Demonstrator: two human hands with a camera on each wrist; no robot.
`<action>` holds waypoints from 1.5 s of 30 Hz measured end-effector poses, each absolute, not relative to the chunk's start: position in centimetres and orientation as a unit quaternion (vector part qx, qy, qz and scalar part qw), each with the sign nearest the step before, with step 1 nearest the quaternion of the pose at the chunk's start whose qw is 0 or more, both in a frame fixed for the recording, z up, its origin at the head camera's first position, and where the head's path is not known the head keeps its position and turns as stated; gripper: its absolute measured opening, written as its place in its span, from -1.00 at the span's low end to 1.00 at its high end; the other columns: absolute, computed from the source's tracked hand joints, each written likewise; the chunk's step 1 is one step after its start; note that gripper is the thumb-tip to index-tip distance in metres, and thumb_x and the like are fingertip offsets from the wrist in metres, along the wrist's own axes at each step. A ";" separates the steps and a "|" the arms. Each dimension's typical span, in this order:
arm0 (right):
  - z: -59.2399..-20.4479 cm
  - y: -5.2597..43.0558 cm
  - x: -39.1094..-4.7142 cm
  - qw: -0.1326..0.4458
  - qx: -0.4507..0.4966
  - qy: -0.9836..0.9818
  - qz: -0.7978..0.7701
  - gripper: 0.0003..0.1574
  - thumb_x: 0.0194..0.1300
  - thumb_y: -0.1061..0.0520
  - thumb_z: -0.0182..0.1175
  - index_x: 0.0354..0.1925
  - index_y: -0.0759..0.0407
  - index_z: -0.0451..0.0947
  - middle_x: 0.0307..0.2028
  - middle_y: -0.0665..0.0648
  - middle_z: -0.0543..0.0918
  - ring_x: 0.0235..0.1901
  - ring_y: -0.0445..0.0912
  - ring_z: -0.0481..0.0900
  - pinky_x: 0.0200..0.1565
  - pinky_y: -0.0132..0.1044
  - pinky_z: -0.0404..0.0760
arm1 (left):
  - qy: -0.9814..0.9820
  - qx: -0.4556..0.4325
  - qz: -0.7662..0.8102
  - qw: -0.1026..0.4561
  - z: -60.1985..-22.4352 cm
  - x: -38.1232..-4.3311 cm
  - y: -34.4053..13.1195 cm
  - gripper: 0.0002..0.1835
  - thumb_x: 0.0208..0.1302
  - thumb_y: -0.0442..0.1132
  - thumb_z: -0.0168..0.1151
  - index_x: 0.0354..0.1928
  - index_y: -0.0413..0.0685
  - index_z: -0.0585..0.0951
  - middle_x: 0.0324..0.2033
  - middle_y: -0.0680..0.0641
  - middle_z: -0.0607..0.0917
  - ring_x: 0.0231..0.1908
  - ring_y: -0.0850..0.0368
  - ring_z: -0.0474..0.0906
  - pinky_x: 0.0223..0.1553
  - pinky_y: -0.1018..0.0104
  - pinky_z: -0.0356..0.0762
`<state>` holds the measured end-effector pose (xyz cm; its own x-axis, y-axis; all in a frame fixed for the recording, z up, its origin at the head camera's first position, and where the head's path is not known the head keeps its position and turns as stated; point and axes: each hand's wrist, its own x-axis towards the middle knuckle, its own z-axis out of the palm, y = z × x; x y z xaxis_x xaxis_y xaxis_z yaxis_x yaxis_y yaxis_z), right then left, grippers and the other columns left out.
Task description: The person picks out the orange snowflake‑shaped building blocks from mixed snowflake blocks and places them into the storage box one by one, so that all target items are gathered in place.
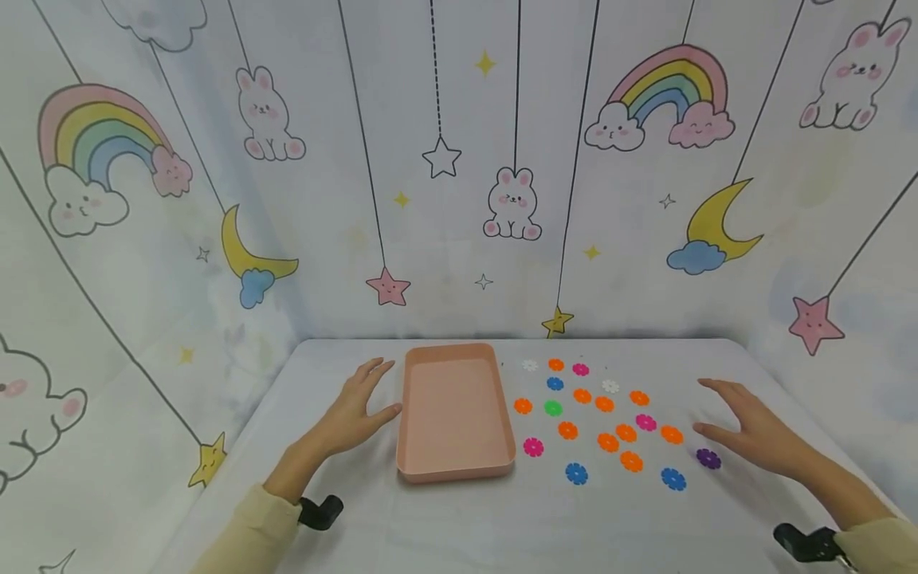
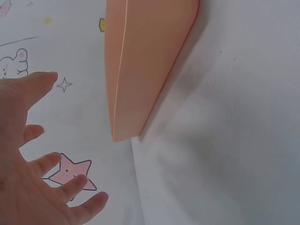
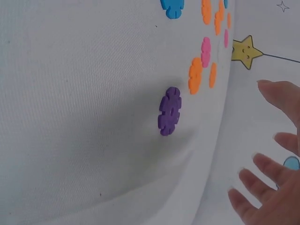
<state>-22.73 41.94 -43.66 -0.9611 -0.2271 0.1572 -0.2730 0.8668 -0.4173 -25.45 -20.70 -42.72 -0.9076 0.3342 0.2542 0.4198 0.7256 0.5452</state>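
A shallow pink tray (image 1: 455,414) lies on the white table with bare bottom showing. My left hand (image 1: 358,408) hovers at its left side, fingers spread and holding nothing; in the left wrist view the tray's side wall (image 2: 150,61) stands apart from the fingers. To the tray's right are scattered flat flower-shaped plastic discs, several of them orange (image 1: 608,442), others blue, pink, white and green. My right hand (image 1: 760,430) is raised at the right of the discs, fingers apart and nothing in them. Nearest to it lies a purple disc (image 3: 169,111), untouched.
A white cloth covers the table (image 1: 459,526). Behind and at the sides hangs a pale curtain (image 1: 459,104) printed with rabbits, stars, moons and rainbows. Black wrist mounts (image 1: 320,513) sit at both sleeves.
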 end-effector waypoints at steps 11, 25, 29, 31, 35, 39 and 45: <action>-44.1 41.1 -23.1 0.052 0.148 -0.958 0.239 -0.09 0.33 -0.02 0.38 0.42 0.38 0.24 0.28 0.50 0.37 0.12 0.41 0.43 -0.03 0.44 0.56 | -0.909 -0.198 -0.363 0.048 -43.3 -26.2 -20.3 -0.14 0.43 -0.18 0.29 0.61 -0.12 0.04 0.53 -0.31 0.14 0.48 -0.34 0.15 0.41 -0.32 0.19; -45.1 40.6 -23.4 0.053 0.157 -0.955 0.244 -0.21 0.31 0.03 0.40 0.32 0.40 0.36 0.20 0.47 0.51 0.03 0.30 0.55 -0.05 0.15 0.68 | -0.889 -0.143 -0.435 -0.013 -44.2 -26.7 -19.8 -0.18 0.48 -0.16 0.23 0.62 -0.01 0.04 0.53 -0.27 0.16 0.41 -0.41 0.25 0.26 -0.29 0.43; -45.2 40.5 -23.5 0.048 0.149 -0.957 0.245 -0.23 0.30 0.04 0.41 0.30 0.40 0.38 0.18 0.46 0.53 0.02 0.26 0.56 -0.11 -0.16 0.69 | -0.887 -0.127 -0.443 -0.017 -44.4 -26.9 -19.7 -0.20 0.48 -0.16 0.23 0.61 0.03 0.06 0.53 -0.26 0.18 0.39 -0.36 0.31 0.25 -0.27 0.45; -45.3 40.5 -23.5 0.044 0.143 -0.957 0.247 -0.24 0.30 0.04 0.41 0.30 0.40 0.39 0.18 0.45 0.54 0.02 0.25 0.57 -0.13 -0.28 0.66 | -0.887 -0.116 -0.446 -0.021 -44.5 -27.1 -19.6 -0.20 0.48 -0.15 0.23 0.61 0.05 0.06 0.53 -0.26 0.19 0.38 -0.34 0.33 0.25 -0.28 0.44; -45.6 40.6 -23.5 0.037 0.133 -0.957 0.256 -0.26 0.29 0.04 0.41 0.27 0.41 0.42 0.15 0.44 0.57 0.00 0.22 0.58 -0.16 -0.37 0.63 | -0.887 -0.095 -0.451 -0.028 -44.7 -27.2 -19.6 -0.21 0.48 -0.13 0.22 0.61 0.03 0.08 0.51 -0.27 0.24 0.34 -0.31 0.39 0.26 -0.29 0.43; -45.9 40.7 -23.5 0.033 0.128 -0.955 0.265 -0.29 0.29 0.05 0.41 0.24 0.42 0.44 0.11 0.42 0.60 -0.03 0.18 0.59 -0.18 -0.38 0.63 | -0.882 -0.076 -0.464 -0.040 -45.1 -27.3 -19.6 -0.23 0.48 -0.13 0.22 0.60 -0.01 0.10 0.49 -0.27 0.28 0.31 -0.27 0.44 0.21 -0.20 0.51; -46.1 40.7 -23.5 0.027 0.129 -0.952 0.276 -0.31 0.28 0.08 0.42 0.21 0.44 0.46 0.07 0.39 0.62 -0.07 0.14 0.61 -0.23 -0.45 0.62 | -0.868 -0.054 -0.491 -0.057 -45.5 -27.4 -19.6 -0.25 0.48 -0.17 0.22 0.58 -0.05 0.14 0.47 -0.29 0.30 0.27 -0.25 0.48 0.01 0.03 0.68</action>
